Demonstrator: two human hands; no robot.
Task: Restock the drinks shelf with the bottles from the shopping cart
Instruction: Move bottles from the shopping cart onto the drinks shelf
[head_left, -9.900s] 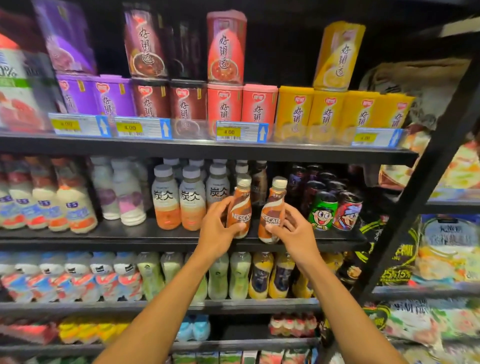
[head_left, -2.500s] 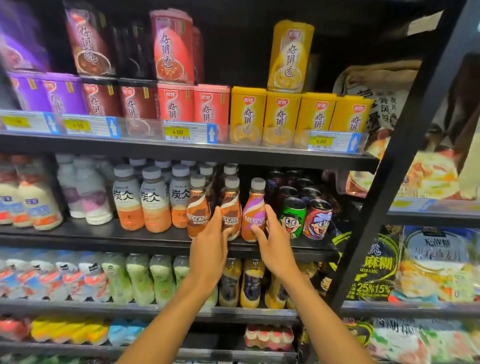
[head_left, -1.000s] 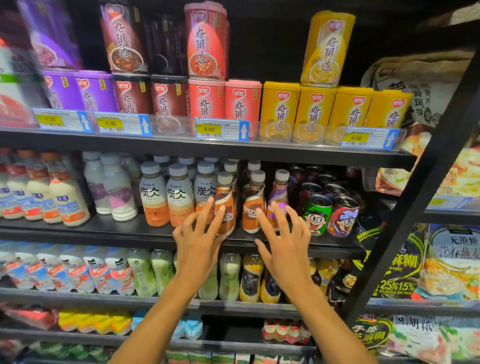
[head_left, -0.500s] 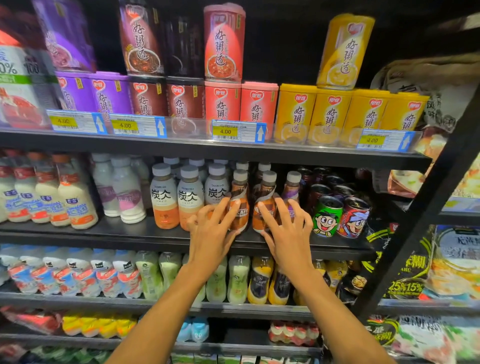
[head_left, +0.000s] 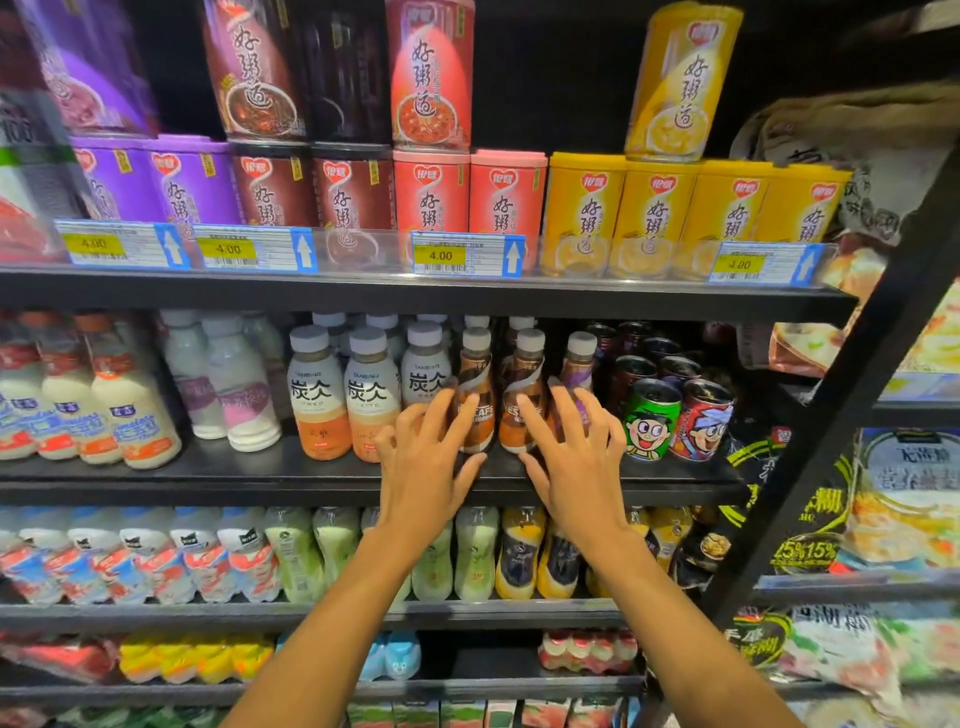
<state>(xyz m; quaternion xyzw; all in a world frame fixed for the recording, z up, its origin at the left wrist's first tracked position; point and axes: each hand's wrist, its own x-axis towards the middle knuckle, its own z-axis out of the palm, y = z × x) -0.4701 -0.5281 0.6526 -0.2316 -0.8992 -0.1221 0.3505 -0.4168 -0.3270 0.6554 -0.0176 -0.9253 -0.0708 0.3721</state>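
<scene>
At the centre of the frame, three slim coffee bottles (head_left: 477, 374) with grey caps stand upright in a row at the front of the middle shelf (head_left: 208, 480). Two have brown-and-orange labels, and the purple-labelled bottle (head_left: 581, 364) is at the right end. Both hands are raised in front of them, with fingers spread wide and slightly bent, gripping nothing. The left hand (head_left: 423, 462) has its fingertips over the lower label of the leftmost coffee bottle. The right hand (head_left: 579, 462) covers the lower parts of the middle one and the purple-labelled bottle. Whether the fingertips actually touch the bottles cannot be told.

Just left of the row stand latte bottles (head_left: 318, 395) with orange bases. Just right of it are a green cartoon can (head_left: 652, 418) and a red cartoon can (head_left: 702, 421). Across the upper part of the frame, the shelf above carries purple, maroon, pink and yellow tubs (head_left: 582, 208) behind yellow price tags (head_left: 440, 255). Below the hands, a lower shelf holds pale green bottles (head_left: 478, 551) beside yellow-and-dark ones.
</scene>
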